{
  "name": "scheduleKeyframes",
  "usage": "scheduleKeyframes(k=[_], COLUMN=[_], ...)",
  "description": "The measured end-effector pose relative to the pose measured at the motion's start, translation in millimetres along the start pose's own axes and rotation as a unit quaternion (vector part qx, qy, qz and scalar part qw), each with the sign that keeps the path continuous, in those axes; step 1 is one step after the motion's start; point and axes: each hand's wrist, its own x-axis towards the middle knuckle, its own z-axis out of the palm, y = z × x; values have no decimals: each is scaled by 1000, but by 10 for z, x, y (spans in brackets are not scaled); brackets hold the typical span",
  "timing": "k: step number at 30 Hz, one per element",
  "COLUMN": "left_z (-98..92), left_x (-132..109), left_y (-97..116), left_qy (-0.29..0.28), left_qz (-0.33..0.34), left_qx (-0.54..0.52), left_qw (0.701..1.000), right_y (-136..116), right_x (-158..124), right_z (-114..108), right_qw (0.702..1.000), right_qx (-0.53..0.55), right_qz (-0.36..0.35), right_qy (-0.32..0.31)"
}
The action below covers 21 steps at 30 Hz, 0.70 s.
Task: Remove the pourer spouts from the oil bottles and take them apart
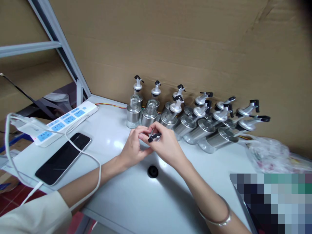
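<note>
Both hands meet over the pale grey tabletop [117, 185], and this looks like close fingertip work on one small part. The right hand [168, 144] pinches a small black-tipped piece with a greyish body [155, 137] between thumb and fingers; the left hand [136, 144] curls in beside it, and whether it grips anything, I can't tell! The next move seems to call for a steady pinch and clear finger room. The piece sits tilted, glossy black end showing, the rest mostly hidden. Below lies a round black ringed piece [153, 171]; behind stand clear glass bottles with silver metal bands [133, 113], the two at front left bare-necked, the others wearing silver-and-black spouts [177, 104].
</note>
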Motion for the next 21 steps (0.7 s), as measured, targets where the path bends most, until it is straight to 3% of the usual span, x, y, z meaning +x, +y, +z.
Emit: scheduleKeyframes(k=[4,8,11,14,21], left_z=[-18,-22,-35,-59,-49], left_x=[-26,-30,-9,14,-9], left_y=[63,134,171,208,291], left_qy=[-45,-85,-117,-145,-203], left_qz=[-59,-60,-56,-45,-22], left_qx=[11,23,17,-5,-14], left_qw=[997,994,991,988,979], right_y=[49,144,269,409,519], right_x=[-87,-232,-372,-508,-710], right_z=[35,14,-18,-63,-108], right_qw=[999,996,993,988,970], right_qx=[39,89,102,35,-53], right_qz=[26,22,-54,-144,-200], right_qy=[22,13,29,49,128])
